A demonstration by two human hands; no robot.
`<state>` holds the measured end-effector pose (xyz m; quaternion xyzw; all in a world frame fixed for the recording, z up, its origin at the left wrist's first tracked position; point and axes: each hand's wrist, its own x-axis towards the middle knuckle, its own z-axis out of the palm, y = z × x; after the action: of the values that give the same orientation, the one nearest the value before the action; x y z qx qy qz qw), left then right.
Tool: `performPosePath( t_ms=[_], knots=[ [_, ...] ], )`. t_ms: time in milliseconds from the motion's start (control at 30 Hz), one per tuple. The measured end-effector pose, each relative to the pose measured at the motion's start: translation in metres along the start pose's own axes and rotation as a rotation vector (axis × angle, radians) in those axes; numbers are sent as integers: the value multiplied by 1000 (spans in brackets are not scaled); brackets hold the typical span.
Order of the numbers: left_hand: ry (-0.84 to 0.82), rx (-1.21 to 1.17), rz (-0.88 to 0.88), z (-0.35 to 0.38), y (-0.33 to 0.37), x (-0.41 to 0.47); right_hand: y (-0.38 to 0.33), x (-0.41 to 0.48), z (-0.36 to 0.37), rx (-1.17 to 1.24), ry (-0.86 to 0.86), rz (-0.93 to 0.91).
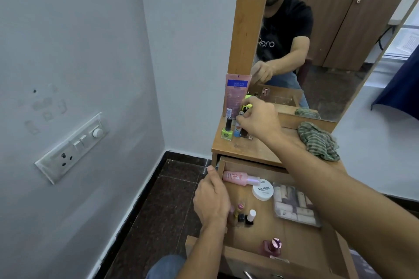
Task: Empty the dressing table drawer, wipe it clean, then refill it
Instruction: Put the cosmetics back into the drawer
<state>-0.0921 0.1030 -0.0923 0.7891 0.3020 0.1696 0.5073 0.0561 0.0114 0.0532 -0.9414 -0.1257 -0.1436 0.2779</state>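
Note:
The wooden drawer (301, 253) is pulled open below the dressing table top (254, 149). In it lie a pink bottle (238, 177), a white nail polish remover jar (263, 190), a clear box of small items (294, 206), several small polish bottles (246, 216) and a pink perfume bottle (272, 247). My left hand (213, 201) rests on the drawer's left wall, fingers curled over its edge. My right hand (258, 120) is up on the table top, pinching a small bottle (240, 120) among bottles standing there. A green striped cloth (317, 140) lies on the top at right.
A green polish bottle (226, 132) and a pink tube (237, 93) stand at the table top's back left, against the mirror (328, 41). A wall with a switch plate (72, 147) runs along the left. Dark tiled floor (167, 199) lies beside the drawer.

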Motion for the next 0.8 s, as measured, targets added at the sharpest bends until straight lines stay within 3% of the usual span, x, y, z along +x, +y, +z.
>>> performPosePath(
  t_ms=[233,400,533,800],
  knots=[
    [-16,13,0,0,1,1,4,-74,-48,189,137,-70],
    [3,24,1,0,1,1,23,-164,-50,297,-17,-135],
    [5,42,10,-1,1,0,42,-209,-34,189,-136,-115],
    [1,42,3,1,-1,1,82,-222,-9,136,-124,72]
  ],
)
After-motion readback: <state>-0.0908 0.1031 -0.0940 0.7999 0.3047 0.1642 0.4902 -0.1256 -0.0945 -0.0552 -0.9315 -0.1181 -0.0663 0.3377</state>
